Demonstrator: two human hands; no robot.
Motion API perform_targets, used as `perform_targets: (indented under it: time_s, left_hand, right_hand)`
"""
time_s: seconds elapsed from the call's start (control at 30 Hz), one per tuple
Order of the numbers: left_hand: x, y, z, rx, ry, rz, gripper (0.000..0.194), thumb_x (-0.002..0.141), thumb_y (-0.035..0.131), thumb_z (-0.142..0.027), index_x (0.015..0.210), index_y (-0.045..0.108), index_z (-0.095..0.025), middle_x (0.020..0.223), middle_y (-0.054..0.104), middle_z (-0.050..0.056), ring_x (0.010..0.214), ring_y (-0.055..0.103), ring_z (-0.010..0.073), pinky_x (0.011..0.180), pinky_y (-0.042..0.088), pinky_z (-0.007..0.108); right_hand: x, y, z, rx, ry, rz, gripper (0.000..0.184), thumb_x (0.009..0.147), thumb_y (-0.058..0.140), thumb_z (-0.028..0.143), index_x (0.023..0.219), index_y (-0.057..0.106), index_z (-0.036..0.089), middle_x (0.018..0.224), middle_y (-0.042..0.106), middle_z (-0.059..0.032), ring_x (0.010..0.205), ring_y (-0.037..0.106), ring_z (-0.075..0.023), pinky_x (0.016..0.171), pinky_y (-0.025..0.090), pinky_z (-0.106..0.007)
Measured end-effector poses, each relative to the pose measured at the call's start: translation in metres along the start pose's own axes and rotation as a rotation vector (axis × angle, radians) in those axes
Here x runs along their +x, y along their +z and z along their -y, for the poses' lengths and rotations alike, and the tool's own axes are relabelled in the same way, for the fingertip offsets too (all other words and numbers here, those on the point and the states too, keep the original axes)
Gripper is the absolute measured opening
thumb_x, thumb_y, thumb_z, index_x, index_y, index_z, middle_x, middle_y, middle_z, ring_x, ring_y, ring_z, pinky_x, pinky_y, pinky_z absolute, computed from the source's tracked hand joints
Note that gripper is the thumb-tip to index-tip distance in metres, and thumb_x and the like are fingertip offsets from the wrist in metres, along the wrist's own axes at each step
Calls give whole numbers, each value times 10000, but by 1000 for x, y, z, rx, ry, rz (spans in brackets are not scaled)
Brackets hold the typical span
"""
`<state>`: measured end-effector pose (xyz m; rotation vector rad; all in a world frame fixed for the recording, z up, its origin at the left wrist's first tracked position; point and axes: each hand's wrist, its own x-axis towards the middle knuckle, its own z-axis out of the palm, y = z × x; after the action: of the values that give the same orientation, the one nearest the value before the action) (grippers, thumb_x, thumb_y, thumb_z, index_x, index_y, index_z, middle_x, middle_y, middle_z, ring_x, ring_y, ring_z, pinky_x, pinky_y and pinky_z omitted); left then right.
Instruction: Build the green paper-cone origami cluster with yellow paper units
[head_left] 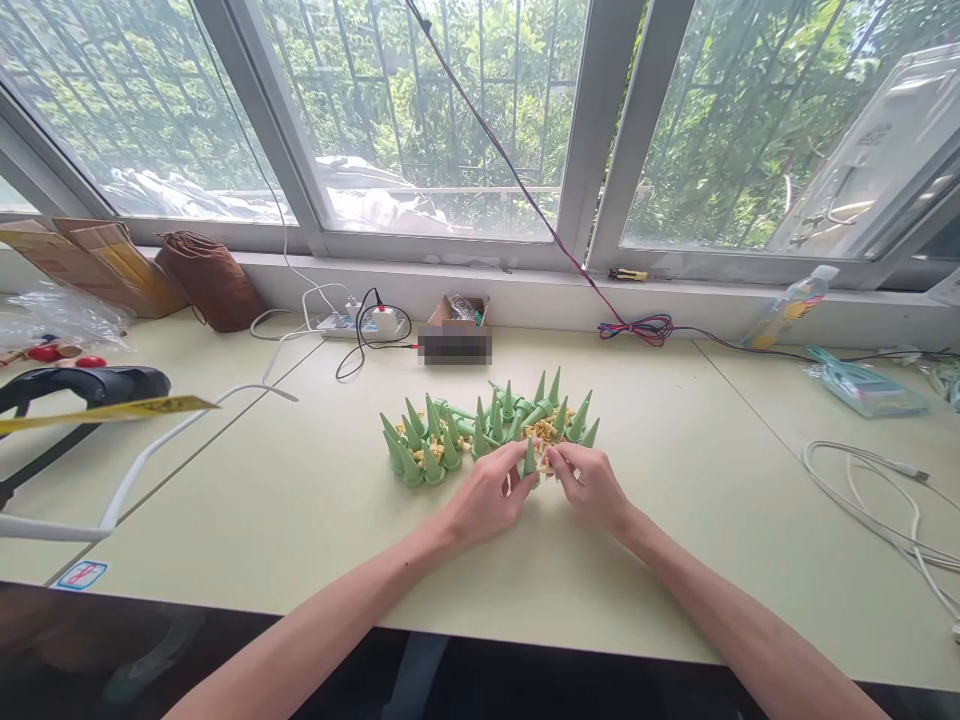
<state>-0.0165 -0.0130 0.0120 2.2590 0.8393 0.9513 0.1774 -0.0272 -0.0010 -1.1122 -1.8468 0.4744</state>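
My left hand (495, 490) holds a green plastic cone (529, 458) upright between thumb and fingers, close above the table. Just to its right, my right hand (589, 480) is closed in a pinch on a small tan piece (547, 466), partly hidden by the fingertips. Behind both hands lies a heap of small tan pieces (541, 430). Green cones stand around it, with a group of several cones (411, 466) to the left and more cones (579, 420) to the right. Some green parts (450, 412) lie on their sides among them.
A pale table (315, 530) holds a power strip (345, 322) with cables, a small cardboard box (480, 302), and a brown pouch (214, 280) along the windowsill. White cables (885, 490) and a bottle (791, 305) are at right; a black headset (90, 385) is at left.
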Motion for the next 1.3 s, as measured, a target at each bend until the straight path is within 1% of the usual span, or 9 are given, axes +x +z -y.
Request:
perform_targets:
  time_s: [0.13,0.4,0.93,1.0,1.03,1.1,1.2,1.23,1.3]
  left_hand:
    - [0,0,0,0,-4,7,367,923,541,-175,1289,540,-196,954,676,48,622,584,114,610,499,257]
    - [0,1,1,-1,-21,17,352,914,548,-186,1266,547,-178,947,686,49,610,592,117,596,514,260]
    - [0,0,1,0,-13,3,354,913,560,-177,1267,559,-172,921,688,45,602,579,116,608,516,259]
    - [0,0,0,-2,-12,-4,345,918,558,-181,1262,561,-175,938,691,49,609,583,115,613,516,258]
    - [0,0,0,-4,-13,-7,338,920,557,-185,1258,562,-176,939,691,49,613,585,115,613,515,256]
    - [0,0,0,-5,-15,-14,334,923,554,-187,1257,561,-177,924,689,46,622,590,118,608,509,252]
    - [0,0,0,-7,-14,-18,324,921,550,-181,1246,564,-179,898,687,41,623,594,120,596,502,248]
    - [1,0,0,-7,-12,-19,316,920,551,-181,1235,569,-178,896,688,40,620,593,119,596,501,249]
    - [1,0,-1,-13,-10,-17,297,920,553,-186,1216,573,-178,894,690,41,616,591,118,595,503,250]
  right_hand:
    - [0,0,-1,-20,15,22,377,1041,372,351,747,546,192,655,615,-29,559,549,-146,542,412,-262]
    - [0,-1,-2,-44,27,45,401,1043,345,384,744,533,195,639,606,-31,531,539,-145,518,421,-262]
    - [0,-1,-3,24,44,97,394,1048,319,383,781,543,198,690,634,-39,551,591,-149,557,492,-273]
    - [0,-1,-2,41,42,75,383,1049,321,374,789,542,200,697,634,-37,567,594,-151,574,499,-279]
    - [0,0,-1,56,43,51,372,1050,321,370,815,553,199,703,633,-35,574,592,-151,579,502,-280]
    - [0,0,2,93,54,-4,323,1052,320,365,962,581,199,714,631,-26,576,585,-150,578,511,-281]
    - [1,-1,6,126,77,-24,288,1046,353,374,1193,534,204,756,648,-24,598,607,-158,584,532,-285]
    - [2,-2,7,127,81,-15,286,1041,373,382,1196,536,206,781,659,-32,622,626,-164,583,536,-283]
    - [2,-3,7,119,83,8,271,1033,405,395,1113,581,205,835,674,-52,676,653,-174,570,531,-273]
